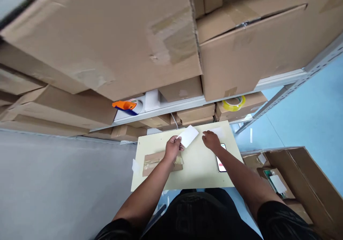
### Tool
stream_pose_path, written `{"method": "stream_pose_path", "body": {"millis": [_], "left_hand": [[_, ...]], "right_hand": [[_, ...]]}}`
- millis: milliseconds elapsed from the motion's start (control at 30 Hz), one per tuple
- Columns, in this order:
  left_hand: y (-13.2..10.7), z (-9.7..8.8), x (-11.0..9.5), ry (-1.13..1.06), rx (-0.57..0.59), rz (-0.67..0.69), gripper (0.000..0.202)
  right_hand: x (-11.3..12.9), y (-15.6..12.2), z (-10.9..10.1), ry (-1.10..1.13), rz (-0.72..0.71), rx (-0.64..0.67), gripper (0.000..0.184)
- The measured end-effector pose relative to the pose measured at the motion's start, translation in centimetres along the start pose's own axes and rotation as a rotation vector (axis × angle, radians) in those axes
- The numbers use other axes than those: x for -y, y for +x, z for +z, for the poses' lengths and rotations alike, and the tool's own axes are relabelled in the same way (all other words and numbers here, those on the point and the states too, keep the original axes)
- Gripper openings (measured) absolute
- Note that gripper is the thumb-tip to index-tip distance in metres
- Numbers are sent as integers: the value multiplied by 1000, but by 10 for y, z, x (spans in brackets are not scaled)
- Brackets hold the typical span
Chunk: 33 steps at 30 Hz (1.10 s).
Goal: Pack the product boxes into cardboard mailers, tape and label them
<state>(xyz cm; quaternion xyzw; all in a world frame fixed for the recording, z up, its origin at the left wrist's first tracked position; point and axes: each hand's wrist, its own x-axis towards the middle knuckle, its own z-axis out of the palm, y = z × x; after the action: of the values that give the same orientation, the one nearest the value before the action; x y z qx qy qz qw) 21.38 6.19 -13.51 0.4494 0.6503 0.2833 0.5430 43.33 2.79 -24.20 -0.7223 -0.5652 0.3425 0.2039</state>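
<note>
My left hand (173,148) pinches a blank white paper slip (188,136) between thumb and fingers, above the cream-coloured table (198,168). My right hand (211,140) is just right of the slip, its fingers loosely bent and slightly apart, with nothing visible in them. Partly behind that hand, another white paper (218,131) lies on the table. A phone (222,161) with a lit screen rests under my right forearm. A flat cardboard package (152,163) with clear tape lies on the left, partly covered by my left forearm.
Shelves (171,106) stacked with cardboard boxes (112,36) rise beyond the table. An orange and blue tape dispenser (125,106) and a yellow tape roll (234,103) sit there. An open carton (302,175) stands right. White paper (135,166) hangs at the table's left edge.
</note>
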Motion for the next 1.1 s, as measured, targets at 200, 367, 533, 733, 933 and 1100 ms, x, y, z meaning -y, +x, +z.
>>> {"method": "stream_pose_path", "body": {"millis": [200,367,533,733,933,1100], "left_hand": [[-43,-27,-22,-160,24,191,39],[-81,-70,-16,-203,136,228,41],[-107,-135,1,-178,370,236,39],[-117,-222,-12,-223,443,353,35],[-114,-276,-38,-444,453,386,27],[-116,-290,-36,-480,448,356,23]], "right_hand": [[96,-67,5,936,3,27,51],[174,-96,5,1346,57,-20,41],[229,-114,7,1332,72,-86,45],[288,-151,28,1253,22,25,42],[323,-173,48,1158,-1,156,40],[332,-179,52,1098,-17,237,39]]}}
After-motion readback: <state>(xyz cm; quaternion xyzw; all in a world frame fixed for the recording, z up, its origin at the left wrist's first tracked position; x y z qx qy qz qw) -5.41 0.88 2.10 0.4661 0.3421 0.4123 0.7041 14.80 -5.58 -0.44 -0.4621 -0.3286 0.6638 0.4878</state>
